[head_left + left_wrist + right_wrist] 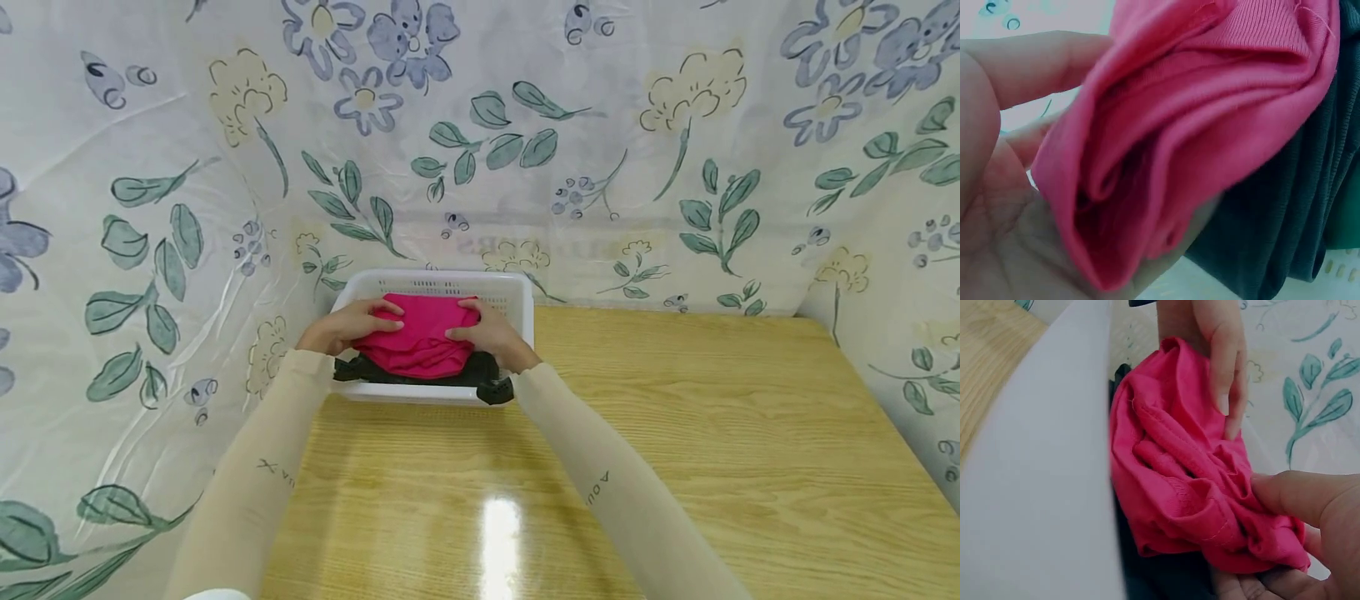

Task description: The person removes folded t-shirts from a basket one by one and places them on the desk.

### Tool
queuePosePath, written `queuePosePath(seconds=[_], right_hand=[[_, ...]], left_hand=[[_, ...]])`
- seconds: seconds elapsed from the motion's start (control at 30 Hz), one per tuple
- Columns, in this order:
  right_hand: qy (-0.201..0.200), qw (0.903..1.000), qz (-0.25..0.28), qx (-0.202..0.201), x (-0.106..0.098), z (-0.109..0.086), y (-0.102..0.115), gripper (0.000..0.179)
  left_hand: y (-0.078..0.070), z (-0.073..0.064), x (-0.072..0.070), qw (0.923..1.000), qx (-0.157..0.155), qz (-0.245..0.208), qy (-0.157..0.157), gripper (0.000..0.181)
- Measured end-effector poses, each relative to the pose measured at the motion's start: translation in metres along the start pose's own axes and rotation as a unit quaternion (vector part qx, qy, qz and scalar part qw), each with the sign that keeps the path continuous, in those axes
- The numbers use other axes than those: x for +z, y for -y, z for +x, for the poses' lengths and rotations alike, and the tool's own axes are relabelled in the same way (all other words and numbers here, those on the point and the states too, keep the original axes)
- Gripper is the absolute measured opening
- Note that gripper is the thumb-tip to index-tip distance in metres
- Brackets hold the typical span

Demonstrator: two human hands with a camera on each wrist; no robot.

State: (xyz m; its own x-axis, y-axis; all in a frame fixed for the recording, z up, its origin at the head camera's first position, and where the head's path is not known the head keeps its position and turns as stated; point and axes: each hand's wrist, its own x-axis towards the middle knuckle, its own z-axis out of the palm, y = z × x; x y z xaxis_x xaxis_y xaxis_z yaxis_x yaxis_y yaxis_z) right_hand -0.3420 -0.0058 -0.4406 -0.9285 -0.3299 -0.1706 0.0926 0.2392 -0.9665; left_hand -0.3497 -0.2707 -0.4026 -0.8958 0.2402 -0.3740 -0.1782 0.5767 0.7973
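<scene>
A folded bright pink cloth garment (pixel 423 329) lies in a white plastic basket (pixel 528 308), on top of dark garments (pixel 480 367). My left hand (pixel 352 325) grips its left end; in the left wrist view the thumb and fingers (pixel 1041 65) curl round the rolled layers. At the right end my right hand (pixel 495 333) holds the cloth, thumb on top and fingers beneath, as the right wrist view shows. The dark cloth (pixel 1272 200) hangs in folds under the pink one, and a piece of it drapes over the basket's front rim. The cloth's underside is hidden.
The basket stands at the back left of a wooden table (pixel 675 417), close to a flower-printed sheet (pixel 600 167) that covers the walls behind and at both sides. Some green cloth (pixel 1344 215) shows below the dark garment in the left wrist view.
</scene>
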Motion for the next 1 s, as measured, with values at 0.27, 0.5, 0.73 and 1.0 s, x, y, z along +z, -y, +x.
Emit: queuePosePath(seconds=[0.27, 0.5, 0.73, 1.0], right_hand=[[-0.006, 0.9984, -0.047, -0.03, 0.002, 0.002, 0.001, 0.062], [-0.016, 0.9982, -0.044, -0.037, 0.004, -0.001, 0.0, 0.059], [-0.015, 0.9983, -0.045, -0.035, 0.004, -0.004, 0.0, 0.057], [-0.009, 0.9962, -0.07, -0.051, -0.005, -0.006, 0.004, 0.057]], left_hand=[[0.0, 0.0, 0.0, 0.9994, 0.027, 0.015, -0.014, 0.052], [0.003, -0.004, 0.001, 0.9974, 0.038, 0.035, -0.05, 0.056], [0.009, -0.005, -0.001, 0.9975, 0.056, -0.002, -0.045, 0.061], [0.008, -0.009, -0.002, 0.9956, 0.075, -0.026, -0.05, 0.062]])
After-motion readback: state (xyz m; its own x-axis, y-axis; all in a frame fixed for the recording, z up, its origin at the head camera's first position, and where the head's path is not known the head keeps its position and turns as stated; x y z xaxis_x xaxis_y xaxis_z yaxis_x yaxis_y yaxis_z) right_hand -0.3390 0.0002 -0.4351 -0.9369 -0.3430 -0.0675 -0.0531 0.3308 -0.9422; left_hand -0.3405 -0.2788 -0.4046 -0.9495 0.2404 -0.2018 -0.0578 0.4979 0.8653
